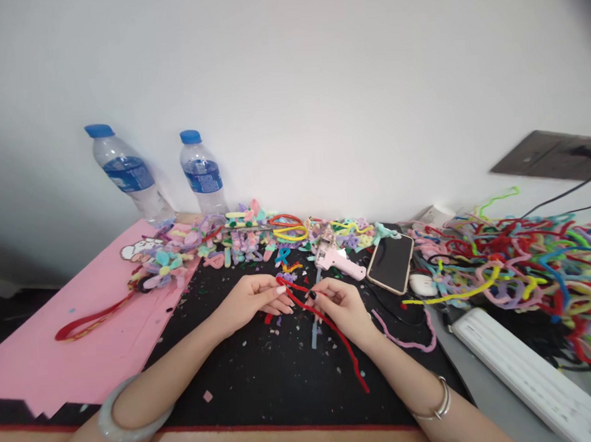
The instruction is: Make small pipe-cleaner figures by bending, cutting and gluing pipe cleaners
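A red pipe cleaner [343,340] stretches between my two hands over the black mat, bent at its left end, with a loose tail hanging down to the right. My left hand [260,295] pinches the bent end between thumb and fingers. Further along, my right hand [341,305] grips the same pipe cleaner in closed fingertips. Just behind the hands lies a pale pink glue gun [342,263], and a translucent glue stick [315,334] shows below it. Small red scraps rest under my left fingers.
Two water bottles [203,176] lean at the wall. Pink paper [81,314] covers the left side, with a fuzzy flower [163,270] on a red strap. Finished fuzzy pieces line the back. At right are a phone [391,263], a pipe-cleaner heap [518,261] and a white power strip [530,373].
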Motion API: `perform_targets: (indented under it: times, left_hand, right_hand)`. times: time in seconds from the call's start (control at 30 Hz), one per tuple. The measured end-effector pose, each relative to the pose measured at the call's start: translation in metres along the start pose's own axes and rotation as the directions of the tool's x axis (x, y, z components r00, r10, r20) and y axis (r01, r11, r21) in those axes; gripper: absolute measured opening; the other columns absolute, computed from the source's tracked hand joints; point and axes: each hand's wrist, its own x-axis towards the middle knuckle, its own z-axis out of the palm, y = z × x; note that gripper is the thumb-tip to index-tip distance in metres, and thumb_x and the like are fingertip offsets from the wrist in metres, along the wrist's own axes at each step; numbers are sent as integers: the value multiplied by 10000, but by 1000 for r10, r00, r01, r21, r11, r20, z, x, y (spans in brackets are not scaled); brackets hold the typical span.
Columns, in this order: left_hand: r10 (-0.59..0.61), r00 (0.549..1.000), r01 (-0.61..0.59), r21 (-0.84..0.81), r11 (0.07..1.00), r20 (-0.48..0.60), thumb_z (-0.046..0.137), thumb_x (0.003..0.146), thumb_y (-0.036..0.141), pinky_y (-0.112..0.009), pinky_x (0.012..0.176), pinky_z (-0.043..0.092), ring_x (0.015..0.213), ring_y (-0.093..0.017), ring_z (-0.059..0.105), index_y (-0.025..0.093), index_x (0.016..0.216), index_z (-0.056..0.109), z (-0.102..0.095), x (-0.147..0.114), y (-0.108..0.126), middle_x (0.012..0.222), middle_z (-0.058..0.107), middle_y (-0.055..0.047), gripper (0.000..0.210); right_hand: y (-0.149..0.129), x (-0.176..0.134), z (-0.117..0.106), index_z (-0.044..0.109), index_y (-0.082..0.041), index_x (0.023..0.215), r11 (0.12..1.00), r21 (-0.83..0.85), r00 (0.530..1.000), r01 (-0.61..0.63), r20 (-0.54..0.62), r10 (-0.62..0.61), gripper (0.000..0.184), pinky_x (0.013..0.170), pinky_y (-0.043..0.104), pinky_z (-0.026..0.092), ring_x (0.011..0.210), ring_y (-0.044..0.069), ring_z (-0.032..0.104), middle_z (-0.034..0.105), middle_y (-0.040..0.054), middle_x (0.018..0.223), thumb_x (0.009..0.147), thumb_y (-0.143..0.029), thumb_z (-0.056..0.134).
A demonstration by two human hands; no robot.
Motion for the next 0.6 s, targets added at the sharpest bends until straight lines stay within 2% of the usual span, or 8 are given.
perform_targets:
  times: [0.1, 0.27, 0.47, 0.6]
  left_hand:
    - [-7, 999, 5, 36, 999, 43, 576, 792, 401, -243, 621, 524, 714, -189, 693, 130, 752, 618, 0, 0, 1, 779, 722, -94, 277]
    - [-12, 995, 4, 85, 996, 102, 569, 798, 395, -209, 572, 510, 685, -176, 692, 123, 751, 622, 1, -1, 3, 772, 722, -98, 282]
    - [-50, 976, 36, 70, 997, 211, 564, 801, 389, -239, 595, 524, 656, -180, 690, 111, 751, 621, 3, -3, 1, 735, 717, -104, 288]
    - [-11, 990, 2, 59, 998, 141, 576, 797, 368, -225, 577, 513, 672, -180, 691, 116, 802, 624, 0, -1, 0, 776, 716, -95, 257]
  right_hand:
    - [-2, 1, -2, 574, -170, 741, 999, -13, 997, 52, -59, -52, 177, 491, 216, 444, 503, 95, 553, 667, 18, 671, 784, -341, 592]
    - [-1, 2, -2, 544, -177, 760, 997, 20, 992, 80, -101, -78, 202, 431, 219, 419, 439, 93, 527, 642, 9, 638, 816, -372, 556]
    - [2, 3, -2, 536, -184, 767, 995, 29, 988, 100, -125, -95, 193, 421, 214, 410, 428, 89, 510, 621, -7, 610, 827, -366, 546]
    - [2, 3, -3, 526, -177, 755, 995, 14, 987, 99, -133, -96, 190, 414, 205, 392, 411, 75, 489, 605, -15, 600, 826, -351, 551]
